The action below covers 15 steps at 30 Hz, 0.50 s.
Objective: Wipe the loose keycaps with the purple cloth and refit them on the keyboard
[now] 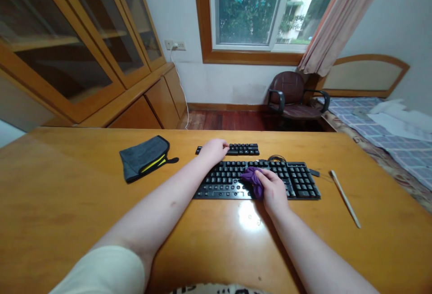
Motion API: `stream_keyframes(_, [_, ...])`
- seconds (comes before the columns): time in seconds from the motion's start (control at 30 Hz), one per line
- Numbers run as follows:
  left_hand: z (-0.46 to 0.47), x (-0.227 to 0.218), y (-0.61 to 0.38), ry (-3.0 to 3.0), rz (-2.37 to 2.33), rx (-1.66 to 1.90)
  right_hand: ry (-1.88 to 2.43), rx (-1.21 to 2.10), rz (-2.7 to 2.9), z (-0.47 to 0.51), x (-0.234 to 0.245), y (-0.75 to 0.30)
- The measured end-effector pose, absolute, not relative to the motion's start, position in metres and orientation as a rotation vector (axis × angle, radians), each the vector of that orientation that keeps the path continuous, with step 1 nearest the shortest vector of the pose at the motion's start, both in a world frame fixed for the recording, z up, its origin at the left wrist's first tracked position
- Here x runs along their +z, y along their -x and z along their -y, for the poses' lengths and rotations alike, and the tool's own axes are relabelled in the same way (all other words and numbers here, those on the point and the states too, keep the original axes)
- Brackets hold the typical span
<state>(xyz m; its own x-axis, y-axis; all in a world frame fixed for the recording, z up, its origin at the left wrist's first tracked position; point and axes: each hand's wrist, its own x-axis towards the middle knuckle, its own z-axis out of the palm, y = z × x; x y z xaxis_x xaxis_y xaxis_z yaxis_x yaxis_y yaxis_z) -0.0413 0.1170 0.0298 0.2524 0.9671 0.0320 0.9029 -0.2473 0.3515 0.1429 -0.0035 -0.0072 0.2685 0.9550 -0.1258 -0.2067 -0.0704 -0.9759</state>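
Observation:
A black keyboard [216, 180] lies on the wooden table, with several keycaps off its lower left part, where bare switches show. My right hand [275, 192] pinches a crumpled purple cloth [254, 181], which rests on the middle of the keyboard. Behind the keyboard, loose black keycaps [243, 149] are set out in rows. My left hand [213, 151] is over the left part of these rows, fingertips bent together at the keycaps. Whether a keycap is between those fingers is too small to tell.
A grey cloth with a yellow lining [145, 156] lies folded at the left. To the right are a thin pale stick [345, 199] and a dark tag-like piece [314, 173]. A coiled black cable [276, 158] sits behind the keyboard. A chair [292, 93] stands beyond the table.

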Motion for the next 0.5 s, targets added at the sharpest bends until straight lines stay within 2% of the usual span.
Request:
stream_keyframes(0.2, [-0.159, 0.016, 0.02, -2.236, -1.753, 0.271, 1.247, 1.146, 0.813, 0.003, -0.011, -0.144])
stream_keyframes(0.5, [-0.175, 0.008, 0.013, -2.223, -1.807, 0.156, 1.263, 1.165, 0.78, 0.004, -0.008, -0.145])
